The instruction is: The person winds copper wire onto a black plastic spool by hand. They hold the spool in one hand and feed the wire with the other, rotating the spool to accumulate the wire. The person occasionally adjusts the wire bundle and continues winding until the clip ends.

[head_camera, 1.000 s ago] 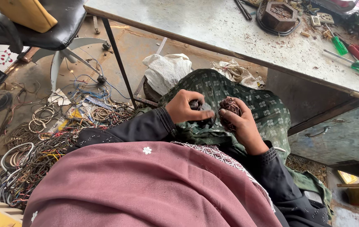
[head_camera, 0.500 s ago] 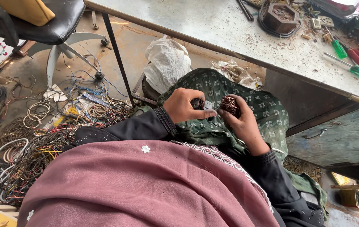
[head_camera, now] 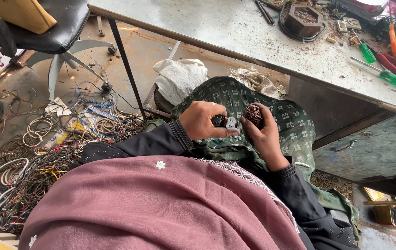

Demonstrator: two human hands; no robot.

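The tangled reddish-brown ball of copper wire [head_camera: 254,114] sits in the curled fingers of the right hand [head_camera: 264,134], held over the lap on a green patterned cloth [head_camera: 295,129]. That hand is closed round the ball, fingers clamped on it. Just beside it, touching or nearly touching, is a small cutting tool with dark handles and a pale metal head [head_camera: 226,122], gripped in the left hand [head_camera: 203,121], whose fingers are wrapped shut on the handles. The tool's head points at the near side of the wire ball; whether it bites a strand cannot be told.

Judgement: the step in hand is working the wire ball with the tool, pulling or nipping a strand free. The next move would call for a steady hold on the ball and the tool's head set on a single strand.

Further out, a scuffed grey metal worktop [head_camera: 235,32] stands ahead, carrying green-handled screwdrivers [head_camera: 385,74] and a dark hexagonal tray of scrap [head_camera: 303,18]. On the floor to the left lies a heap of mixed coloured cables and wire coils [head_camera: 45,153], beside a black swivel chair [head_camera: 45,32]. A white sack [head_camera: 179,76] rests under the worktop.
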